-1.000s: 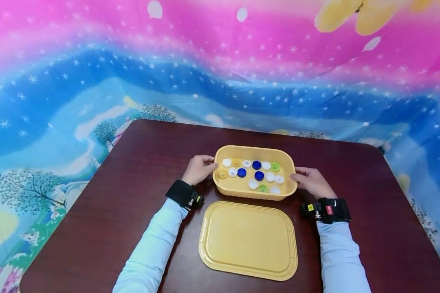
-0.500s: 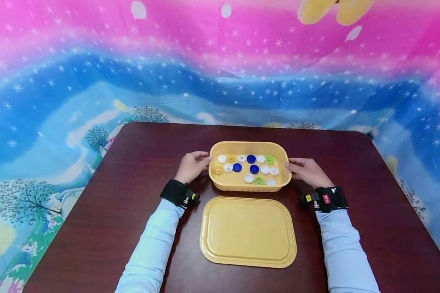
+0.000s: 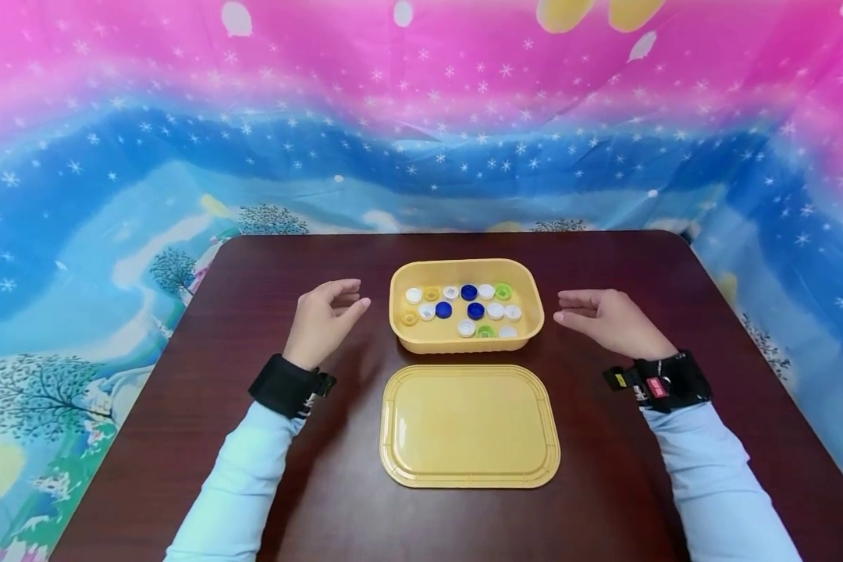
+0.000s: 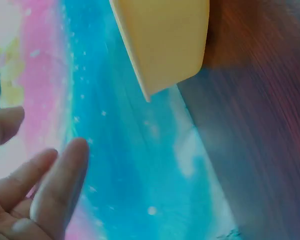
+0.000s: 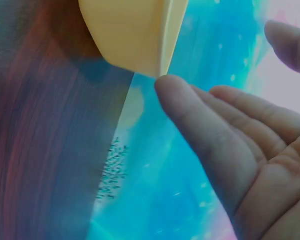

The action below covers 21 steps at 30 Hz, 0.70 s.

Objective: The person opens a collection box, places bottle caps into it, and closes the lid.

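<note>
A yellow plastic box (image 3: 435, 341) stands on the table with several bottle caps inside, among them white caps (image 3: 495, 311), blue caps (image 3: 475, 310), green caps (image 3: 502, 290) and yellow caps (image 3: 409, 318). My left hand (image 3: 323, 321) hovers to the left of the box, apart from it, fingers relaxed and holding nothing. On the other side my right hand (image 3: 607, 321) hangs just off the box's right end, also holding nothing. Each wrist view shows an end of the box (image 4: 172, 45) beyond loose fingers. In front of the box lies a flat yellow lid (image 3: 469, 429).
The dark brown wooden table (image 3: 183, 437) carries the box and lid. Behind it and at the sides hangs a colourful printed cloth (image 3: 421, 117). Both wrists wear black straps with small cameras.
Both hands have let go of the box's ends and moved outward, away from it. The head view has shifted a little; the caps keep their arrangement in the box.
</note>
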{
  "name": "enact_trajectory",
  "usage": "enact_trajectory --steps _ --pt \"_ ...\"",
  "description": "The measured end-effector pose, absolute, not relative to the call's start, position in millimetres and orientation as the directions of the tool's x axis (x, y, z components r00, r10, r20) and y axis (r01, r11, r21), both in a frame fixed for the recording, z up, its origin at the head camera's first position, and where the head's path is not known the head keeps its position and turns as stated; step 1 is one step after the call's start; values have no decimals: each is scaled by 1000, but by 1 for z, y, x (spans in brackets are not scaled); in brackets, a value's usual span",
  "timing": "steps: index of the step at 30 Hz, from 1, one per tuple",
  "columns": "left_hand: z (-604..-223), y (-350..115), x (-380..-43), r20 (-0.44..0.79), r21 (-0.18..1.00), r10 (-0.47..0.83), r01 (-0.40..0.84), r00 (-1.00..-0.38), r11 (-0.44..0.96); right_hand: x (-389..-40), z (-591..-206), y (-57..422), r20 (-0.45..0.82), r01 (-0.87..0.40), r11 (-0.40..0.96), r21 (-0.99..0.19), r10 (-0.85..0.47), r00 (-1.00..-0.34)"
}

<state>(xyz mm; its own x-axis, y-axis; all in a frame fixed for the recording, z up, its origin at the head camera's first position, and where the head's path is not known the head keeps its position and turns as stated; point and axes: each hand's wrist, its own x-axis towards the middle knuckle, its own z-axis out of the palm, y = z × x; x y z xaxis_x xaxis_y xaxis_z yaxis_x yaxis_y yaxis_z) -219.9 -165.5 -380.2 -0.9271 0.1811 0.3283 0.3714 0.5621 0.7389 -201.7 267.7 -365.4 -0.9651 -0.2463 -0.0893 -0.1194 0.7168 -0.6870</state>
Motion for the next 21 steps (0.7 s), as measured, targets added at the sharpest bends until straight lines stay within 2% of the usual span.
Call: enact_trajectory --steps 3,6,11,16,21 --pt "-376 -168 -208 397 658 305 500 -866 564 -187 -361 263 -61 -201 737 -646 -312 -948" --pt "-376 -169 -198 417 543 478 633 -774 551 -173 -360 259 -23 -301 738 -604 -394 -919" --pt "-382 -166 -185 298 403 717 764 -630 504 -155 -367 254 14 -472 724 -504 -539 -842" --pt "-398 -161 -176 185 361 825 818 -534 448 -143 -380 250 -62 -550 684 -478 -651 -757" --pt "-412 -158 -166 135 350 863 838 -487 419 -135 -395 248 -90 -604 649 -463 -713 -696"
